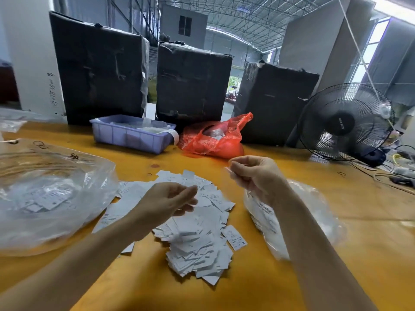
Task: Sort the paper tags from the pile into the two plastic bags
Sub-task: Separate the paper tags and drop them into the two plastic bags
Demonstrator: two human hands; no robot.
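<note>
Head view: right hand [253,176] pinching a paper tag [229,170], left hand [166,202] loosely curled, empty.

Layout on the yellow wooden table [258,288]. A pile of white paper tags [197,239] lies at the centre. To its left sits a large clear plastic bag [49,198] with tags inside; to its right, a smaller clear plastic bag [314,212], also holding tags. The left hand [166,203] is above the pile; the right hand [253,176] is above the near-left edge of the smaller bag. Behind the pile stand a lilac plastic tray [128,135] and, just to its right, a red plastic carrier bag [213,138]. Three black wrapped boxes [193,84] stand in a row behind these. A black electric fan [345,122] stands at the far right.
</note>
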